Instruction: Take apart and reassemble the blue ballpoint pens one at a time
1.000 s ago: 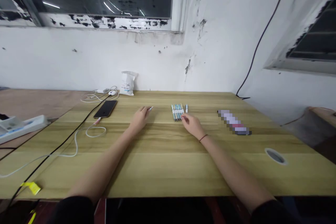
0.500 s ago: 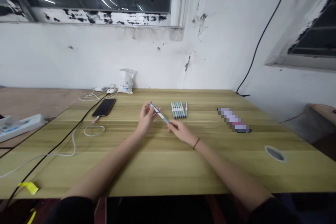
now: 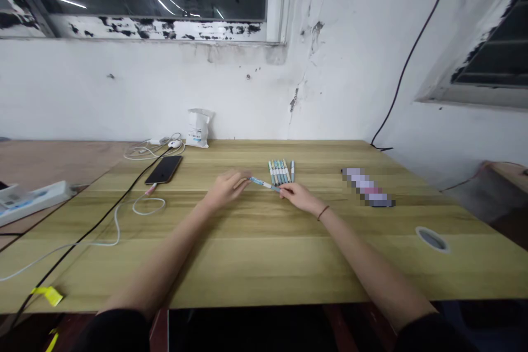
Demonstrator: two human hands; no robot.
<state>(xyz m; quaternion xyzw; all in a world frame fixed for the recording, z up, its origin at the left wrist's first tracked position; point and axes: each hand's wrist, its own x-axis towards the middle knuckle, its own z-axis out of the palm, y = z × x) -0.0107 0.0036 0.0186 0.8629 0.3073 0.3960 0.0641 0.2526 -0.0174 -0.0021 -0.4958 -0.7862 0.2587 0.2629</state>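
Pen [image 3: 262, 183] between hands, above bench [image 3: 264, 264], just near side of pen row [image 3: 280, 172]. Right hand [image 3: 300, 197]: grip pinching pen's right end, fingertips covering that tip. Left hand [image 3: 227, 190]: fingers at pen's left end, blurred; whether grip pinches or only touches, cannot tell. Object [image 3: 368, 188] right of right hand pixelated, identity hidden. Phone [image 3: 164, 169] left of left hand, cable plugged into near end. White packet [image 3: 198, 128] upright at far edge, print too small to read. Both sleeves cut off at bottom.

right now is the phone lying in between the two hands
No, the phone lies off to the left of the left hand.
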